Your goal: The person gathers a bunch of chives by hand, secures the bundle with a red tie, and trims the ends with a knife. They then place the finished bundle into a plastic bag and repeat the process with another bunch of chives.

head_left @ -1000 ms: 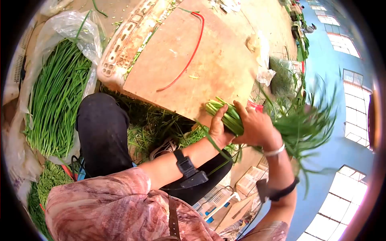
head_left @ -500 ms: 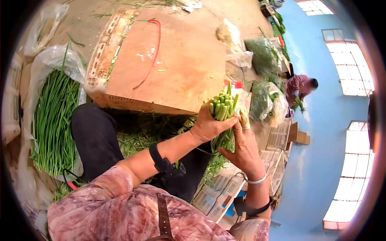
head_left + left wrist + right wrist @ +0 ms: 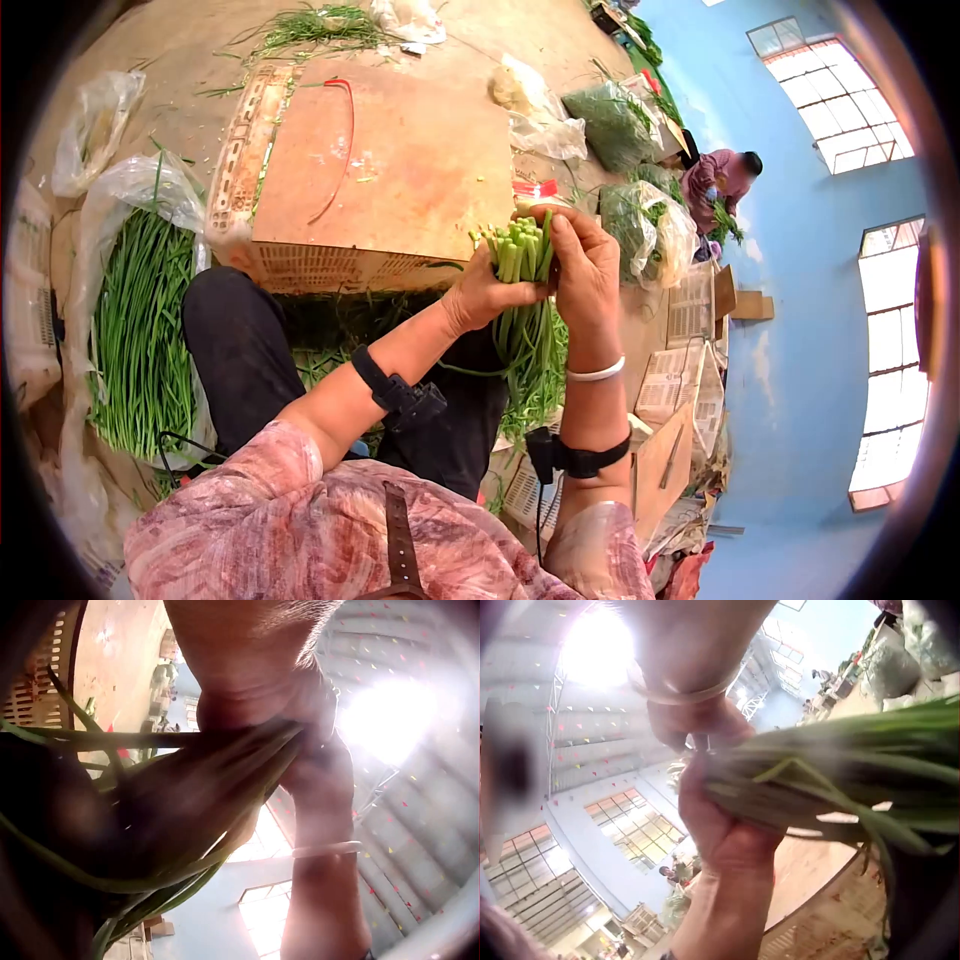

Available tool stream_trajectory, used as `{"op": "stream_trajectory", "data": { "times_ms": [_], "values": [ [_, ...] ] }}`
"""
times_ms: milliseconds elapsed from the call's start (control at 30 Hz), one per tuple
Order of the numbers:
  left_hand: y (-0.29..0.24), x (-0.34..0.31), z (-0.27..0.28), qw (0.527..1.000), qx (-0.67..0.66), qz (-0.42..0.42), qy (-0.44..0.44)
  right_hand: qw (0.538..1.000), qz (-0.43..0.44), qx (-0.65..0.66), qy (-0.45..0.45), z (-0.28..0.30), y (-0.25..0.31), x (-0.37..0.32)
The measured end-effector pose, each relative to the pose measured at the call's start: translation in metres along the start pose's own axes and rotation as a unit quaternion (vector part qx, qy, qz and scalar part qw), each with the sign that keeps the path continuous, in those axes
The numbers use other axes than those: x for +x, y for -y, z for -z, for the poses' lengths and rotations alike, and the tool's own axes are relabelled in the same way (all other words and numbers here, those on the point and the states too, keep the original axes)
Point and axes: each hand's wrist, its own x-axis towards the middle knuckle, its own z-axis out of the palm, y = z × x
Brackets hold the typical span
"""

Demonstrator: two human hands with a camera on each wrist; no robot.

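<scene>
In the head view, my left hand point(image 3: 482, 298) grips a bunch of long green stalks point(image 3: 520, 252), its thumb across the front. The pale cut ends point up and the thin leaves trail below toward the knees. My right hand point(image 3: 588, 262), with a white bangle at the wrist, curls its fingers at the right edge of the bunch, by the cut ends. The right wrist view has the bunch point(image 3: 832, 769) stretching away to the right from both hands. Dark, blurred stalks point(image 3: 187, 795) fill much of the left wrist view.
A board point(image 3: 400, 160) on a crate bears a red strip point(image 3: 350, 150). To the left, a clear plastic bag point(image 3: 175, 190) holds more green stalks point(image 3: 145, 340). Stuffed bags point(image 3: 610, 120), crates point(image 3: 690, 300) and another person point(image 3: 715, 185) are on the right.
The bunch has swung from lying sideways, leaves to the right, to upright with cut ends up. Both hands moved left and closer together; the right fingers now curl at the bunch's edge.
</scene>
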Motion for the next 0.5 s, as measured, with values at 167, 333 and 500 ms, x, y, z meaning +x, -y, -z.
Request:
{"op": "stream_trajectory", "data": {
  "times_ms": [167,333,500],
  "values": [
    [0.019,-0.002,0.011,0.998,-0.038,-0.012,-0.047,0.984,0.095,-0.088,-0.126,-0.015,-0.026,-0.001],
    [0.023,-0.004,0.013,0.995,-0.087,-0.006,-0.056,0.942,0.201,-0.239,-0.123,-0.012,-0.028,-0.001],
    [0.024,-0.003,0.014,0.993,-0.105,-0.005,-0.061,0.925,0.214,-0.288,-0.129,-0.015,-0.019,0.0]
  ]
}}
